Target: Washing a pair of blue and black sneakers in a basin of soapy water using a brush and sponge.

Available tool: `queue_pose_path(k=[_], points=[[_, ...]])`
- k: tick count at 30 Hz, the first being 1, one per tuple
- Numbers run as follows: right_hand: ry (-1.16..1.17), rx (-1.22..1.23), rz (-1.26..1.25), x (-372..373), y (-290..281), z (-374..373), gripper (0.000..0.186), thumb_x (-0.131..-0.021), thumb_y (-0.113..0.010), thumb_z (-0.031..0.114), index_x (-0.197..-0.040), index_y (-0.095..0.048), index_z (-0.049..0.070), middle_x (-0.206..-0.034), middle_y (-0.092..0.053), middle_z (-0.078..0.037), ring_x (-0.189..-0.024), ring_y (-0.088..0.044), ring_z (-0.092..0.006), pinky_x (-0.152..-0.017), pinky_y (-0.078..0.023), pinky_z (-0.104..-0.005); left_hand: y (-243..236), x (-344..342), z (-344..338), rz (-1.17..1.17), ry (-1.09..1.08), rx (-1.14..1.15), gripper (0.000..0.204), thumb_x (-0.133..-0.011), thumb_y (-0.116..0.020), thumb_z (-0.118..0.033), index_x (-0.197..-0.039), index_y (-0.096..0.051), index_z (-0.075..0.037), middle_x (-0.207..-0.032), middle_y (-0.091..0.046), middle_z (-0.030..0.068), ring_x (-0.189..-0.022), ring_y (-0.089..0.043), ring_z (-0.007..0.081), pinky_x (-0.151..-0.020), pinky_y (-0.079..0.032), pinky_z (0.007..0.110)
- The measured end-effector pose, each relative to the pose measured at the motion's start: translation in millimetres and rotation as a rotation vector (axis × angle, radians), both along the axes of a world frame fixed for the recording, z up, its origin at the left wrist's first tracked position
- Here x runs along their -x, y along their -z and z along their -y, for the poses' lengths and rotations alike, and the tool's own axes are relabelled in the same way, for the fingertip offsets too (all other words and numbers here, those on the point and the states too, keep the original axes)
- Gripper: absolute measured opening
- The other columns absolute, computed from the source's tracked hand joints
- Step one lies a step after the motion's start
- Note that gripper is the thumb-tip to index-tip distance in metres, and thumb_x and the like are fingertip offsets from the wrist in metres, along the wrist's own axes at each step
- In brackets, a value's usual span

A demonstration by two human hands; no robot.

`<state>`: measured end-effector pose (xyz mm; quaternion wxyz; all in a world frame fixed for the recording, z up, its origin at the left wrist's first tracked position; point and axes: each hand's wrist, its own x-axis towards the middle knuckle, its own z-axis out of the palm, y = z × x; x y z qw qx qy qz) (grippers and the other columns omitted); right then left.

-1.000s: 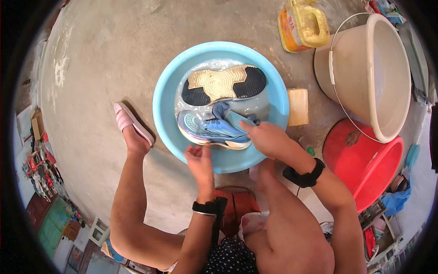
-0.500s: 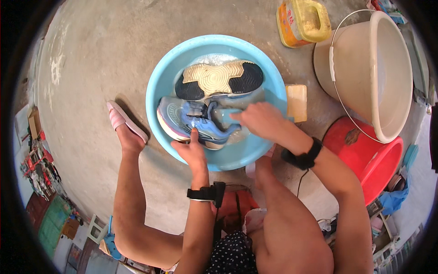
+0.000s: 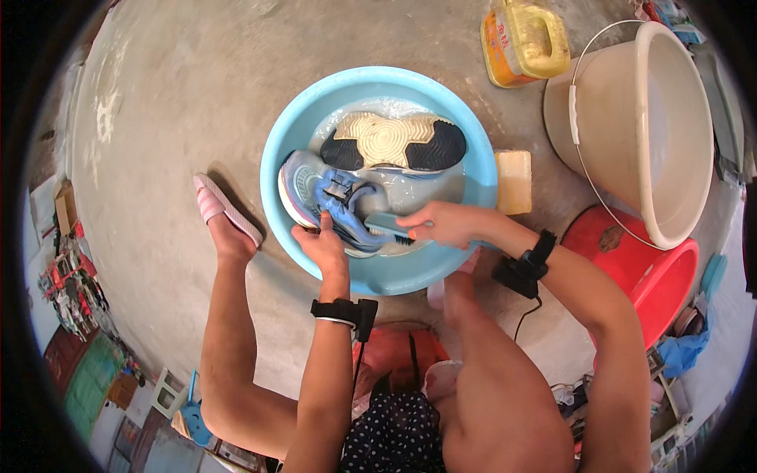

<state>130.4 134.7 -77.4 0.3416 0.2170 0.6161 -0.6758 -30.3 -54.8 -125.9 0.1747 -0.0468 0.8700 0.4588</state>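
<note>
A light blue basin (image 3: 288, 126) holds water and two shoes. One shoe (image 3: 383, 138) lies sole up at the back, with a cream and black tread. The blue sneaker (image 3: 303, 177) rests tilted in the front left of the basin, and my left hand (image 3: 322, 243) grips its side. My right hand (image 3: 441, 222) is closed on the handle of a light blue brush (image 3: 382, 221), its dark bristles partly showing at the sneaker's right end.
A yellow jug (image 3: 524, 43) and a beige bucket (image 3: 599, 126) stand at the back right, a red bucket (image 3: 639, 284) below them. A pale yellow block (image 3: 512, 181) lies beside the basin. My slippered left foot (image 3: 225, 213) is left of the basin.
My left hand has risen from the basin's near rim onto the sneaker, which has shifted left and tilted. My right hand has moved with the brush, ending a little lower than half a second ago.
</note>
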Motion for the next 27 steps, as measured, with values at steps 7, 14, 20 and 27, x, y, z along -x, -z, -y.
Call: queue_pose_path(k=[7, 14, 20, 27], points=[[0.074, -0.221, -0.309, -27, 50, 2, 0.033, -0.093, -0.051, 0.027, -0.126, -0.056, 0.023, -0.060, -0.051, -0.010, -0.050, -0.053, -0.0200, -0.043, -0.042, -0.0365, 8, 3, -10, 0.046, 0.063, -0.086, 0.028, -0.083, -0.066, -0.006, -0.098, -0.043, 0.002, -0.087, -0.054, 0.0080, -0.077, -0.049, 0.0165, -0.074, -0.042, 0.029], [-0.354, -1.142, -0.525, 18, -14, 1, 0.026, -0.092, -0.047, 0.028, -0.105, -0.065, 0.015, -0.062, -0.061, -0.008, -0.053, -0.063, -0.0255, -0.042, -0.049, -0.0369, 6, 19, 5, 0.105, 0.141, -0.145, 0.029, -0.083, -0.066, -0.006, -0.100, -0.044, 0.000, -0.087, -0.057, 0.0080, -0.077, -0.051, 0.0155, -0.074, -0.043, 0.028], [-0.180, -0.834, -0.284, 14, 2, 19, 0.045, -0.092, -0.051, 0.023, -0.136, -0.044, 0.022, -0.077, -0.064, -0.017, -0.067, -0.062, -0.0353, -0.062, -0.049, -0.0448, 6, 20, -7, 0.112, 0.118, -0.172, 0.027, -0.083, -0.066, -0.004, -0.098, -0.045, 0.001, -0.089, -0.059, 0.0092, -0.078, -0.054, 0.0157, -0.074, -0.044, 0.028], [0.001, -0.289, -0.246, -26, 10, 14, 0.042, -0.093, -0.049, 0.020, -0.134, -0.046, 0.020, -0.087, -0.065, -0.017, -0.079, -0.061, -0.0358, -0.071, -0.047, -0.0399, 8, 18, -12, 0.083, 0.121, 0.036, 0.028, -0.081, -0.068, -0.006, -0.097, -0.047, 0.003, -0.087, -0.060, 0.0099, -0.078, -0.055, 0.0168, -0.074, -0.045, 0.029]])
